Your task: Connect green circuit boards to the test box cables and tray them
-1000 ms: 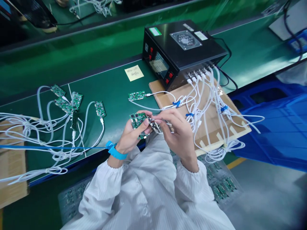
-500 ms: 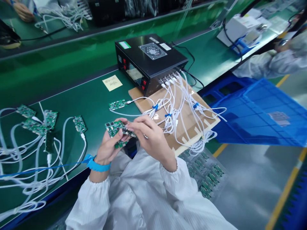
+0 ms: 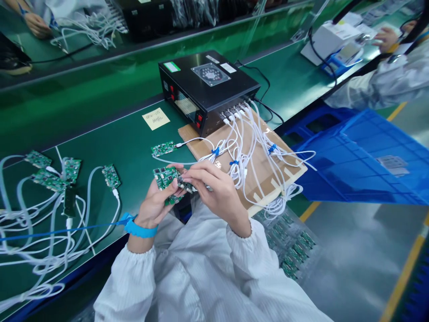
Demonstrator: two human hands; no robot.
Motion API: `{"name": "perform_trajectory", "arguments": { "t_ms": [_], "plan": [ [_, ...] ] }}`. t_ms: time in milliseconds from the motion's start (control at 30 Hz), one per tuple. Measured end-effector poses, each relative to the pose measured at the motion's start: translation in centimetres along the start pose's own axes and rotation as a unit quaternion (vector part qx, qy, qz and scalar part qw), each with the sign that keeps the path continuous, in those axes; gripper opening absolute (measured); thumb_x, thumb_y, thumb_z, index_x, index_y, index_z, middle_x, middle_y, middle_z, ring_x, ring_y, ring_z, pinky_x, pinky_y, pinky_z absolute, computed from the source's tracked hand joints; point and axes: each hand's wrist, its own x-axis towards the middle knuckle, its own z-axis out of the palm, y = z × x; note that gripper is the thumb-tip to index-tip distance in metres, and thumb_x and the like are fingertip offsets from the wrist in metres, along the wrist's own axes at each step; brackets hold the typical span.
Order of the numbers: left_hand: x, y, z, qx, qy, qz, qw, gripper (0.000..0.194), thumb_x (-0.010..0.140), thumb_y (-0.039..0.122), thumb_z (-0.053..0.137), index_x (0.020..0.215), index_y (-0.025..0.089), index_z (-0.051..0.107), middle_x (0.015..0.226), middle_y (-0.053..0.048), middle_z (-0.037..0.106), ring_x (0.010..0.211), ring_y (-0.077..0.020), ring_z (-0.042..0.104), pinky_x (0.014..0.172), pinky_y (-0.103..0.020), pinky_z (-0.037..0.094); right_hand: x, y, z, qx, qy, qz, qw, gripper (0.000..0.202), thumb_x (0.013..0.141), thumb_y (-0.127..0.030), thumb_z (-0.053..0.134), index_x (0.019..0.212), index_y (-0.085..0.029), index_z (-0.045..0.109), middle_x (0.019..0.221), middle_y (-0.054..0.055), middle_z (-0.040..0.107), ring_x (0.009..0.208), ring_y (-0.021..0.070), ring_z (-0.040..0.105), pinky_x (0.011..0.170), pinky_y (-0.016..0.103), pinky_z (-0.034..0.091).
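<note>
My left hand is closed around green circuit boards, its thumb pressed on their face, above my lap at the bench edge. At the right end of these boards, the fingertips of my right hand pinch a board in the group; its far end is hidden by the fingers. A blue wrist strap circles my left wrist. Just beyond my hands lies another circuit board with a white cable plugged into its right end.
A black test box with white cables stands on cardboard. More cabled boards lie left. A yellow note, a blue crate and trays of boards are around. Other people's hands show at top left and right.
Both my hands and the boards have shifted slightly to the right in view, keeping the same grip. At far right, another person's hand has come into view.
</note>
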Motion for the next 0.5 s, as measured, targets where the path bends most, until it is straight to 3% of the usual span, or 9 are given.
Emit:
{"name": "perform_trajectory", "arguments": {
  "t_ms": [233, 500],
  "plan": [
    [0.08, 0.02, 0.49, -0.006, 0.004, -0.003, 1.0, 0.045, 0.07, 0.035, 0.093, 0.105, 0.017, 0.071, 0.077, 0.0, 0.061, 0.058, -0.0077, 0.048, 0.053, -0.02, 0.044, -0.1, 0.03, -0.31, 0.022, 0.03, 0.013, 0.999, 0.016, 0.103, -0.016, 0.055, 0.108, -0.022, 0.069, 0.101, 0.006, 0.07, 0.096, 0.0172, 0.068, 0.085, 0.033, 0.058],
    [0.2, 0.03, 0.61, -0.022, 0.0, -0.01, 1.0, 0.047, 0.068, 0.034, 0.094, 0.106, 0.017, 0.071, 0.081, -0.001, 0.064, 0.059, -0.0072, 0.049, 0.053, -0.019, 0.043, 0.14, -0.43, -0.39, 0.009, 0.022, 0.0, 1.0, 0.017, 0.103, -0.014, 0.054, 0.108, -0.021, 0.069, 0.102, 0.007, 0.072, 0.098, 0.0181, 0.069, 0.087, 0.035, 0.058]
  ]
}}
